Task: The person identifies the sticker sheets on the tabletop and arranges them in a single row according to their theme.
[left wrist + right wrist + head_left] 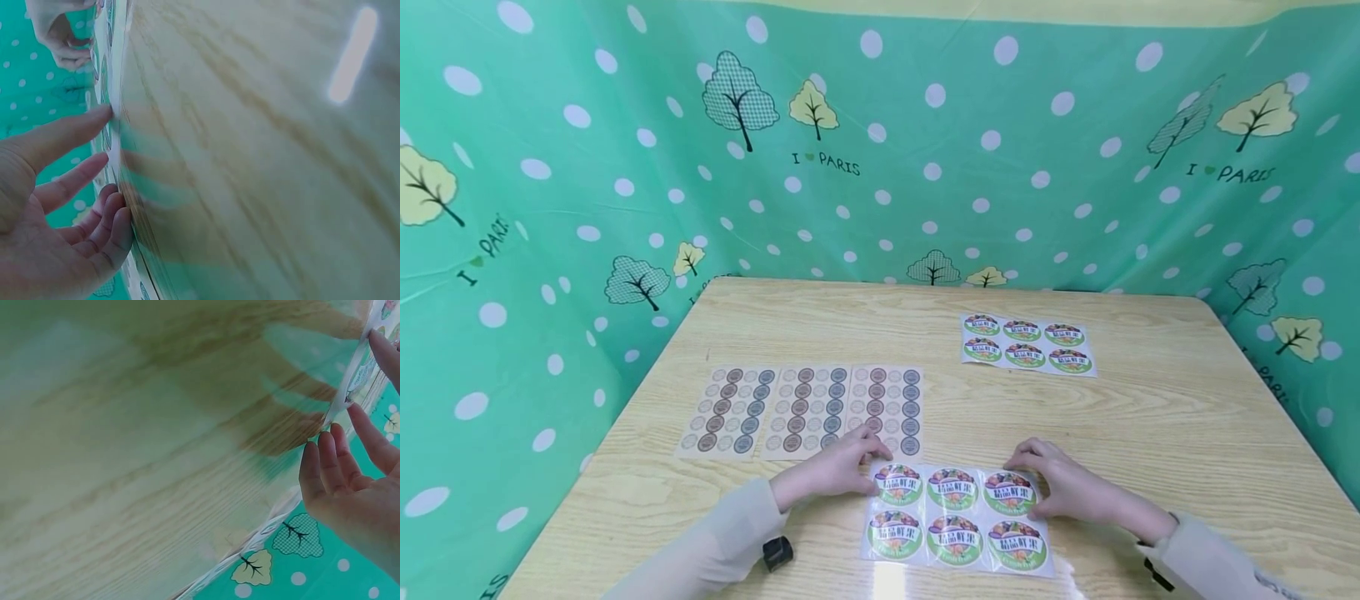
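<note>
Sheet of six fruit labels (957,518) lies flat on the wood-grain table (1165,408), lower centre of the frame, with the left hand (842,463) at its upper left corner and the right hand (1071,485) at its upper right. Both hands: thumb and index finger spread apart, fingertips at the sheet's edges, remaining fingers loosely bent. Three sheets of round brown and grey stickers (806,410) lie left of centre; a second fruit-label sheet (1028,344) lies right of centre, farther up.

Left hand (40,250) touching sticker sheet (115,75)
</note>
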Tool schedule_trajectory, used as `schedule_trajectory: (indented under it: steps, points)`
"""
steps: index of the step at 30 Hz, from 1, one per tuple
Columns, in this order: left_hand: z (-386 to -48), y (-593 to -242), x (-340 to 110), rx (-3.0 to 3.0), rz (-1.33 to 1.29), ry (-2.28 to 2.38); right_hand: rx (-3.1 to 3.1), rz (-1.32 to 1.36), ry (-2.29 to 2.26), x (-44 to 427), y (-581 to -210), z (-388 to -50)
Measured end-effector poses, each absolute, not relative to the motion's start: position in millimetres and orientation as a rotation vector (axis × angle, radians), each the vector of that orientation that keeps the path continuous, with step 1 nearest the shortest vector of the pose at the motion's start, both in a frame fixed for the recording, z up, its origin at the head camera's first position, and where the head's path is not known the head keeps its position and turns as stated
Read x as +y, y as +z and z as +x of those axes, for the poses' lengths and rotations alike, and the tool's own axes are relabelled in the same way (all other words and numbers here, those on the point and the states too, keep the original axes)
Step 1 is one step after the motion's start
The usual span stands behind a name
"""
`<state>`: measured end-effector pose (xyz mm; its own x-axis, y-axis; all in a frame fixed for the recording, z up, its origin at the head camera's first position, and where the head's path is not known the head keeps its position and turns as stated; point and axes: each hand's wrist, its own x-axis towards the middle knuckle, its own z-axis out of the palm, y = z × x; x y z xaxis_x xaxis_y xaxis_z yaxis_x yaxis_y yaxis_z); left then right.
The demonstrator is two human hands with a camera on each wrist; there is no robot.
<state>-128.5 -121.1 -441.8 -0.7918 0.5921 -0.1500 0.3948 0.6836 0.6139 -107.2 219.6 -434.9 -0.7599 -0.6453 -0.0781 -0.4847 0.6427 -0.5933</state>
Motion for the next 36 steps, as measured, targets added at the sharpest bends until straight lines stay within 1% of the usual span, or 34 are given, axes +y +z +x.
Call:
schedule_trajectory:
  steps: [13, 21, 36]
  points:
    - [-129.4, -440.8, -119.1, 2.558, 0.768, 0.810, 2.617, -0.905, -0.829, 218.4, -440.8, -109.0]
    - [-130.7, -439.7, -114.9, 2.566, 0.764, 0.779, 2.607, -0.839, -0.846, 217.5, -439.9, -106.4]
    - [-133.2, -442.2, -112.6, 2.483, 0.796, 0.869, 2.590, -0.868, -0.918, 217.2, -437.8, -105.2]
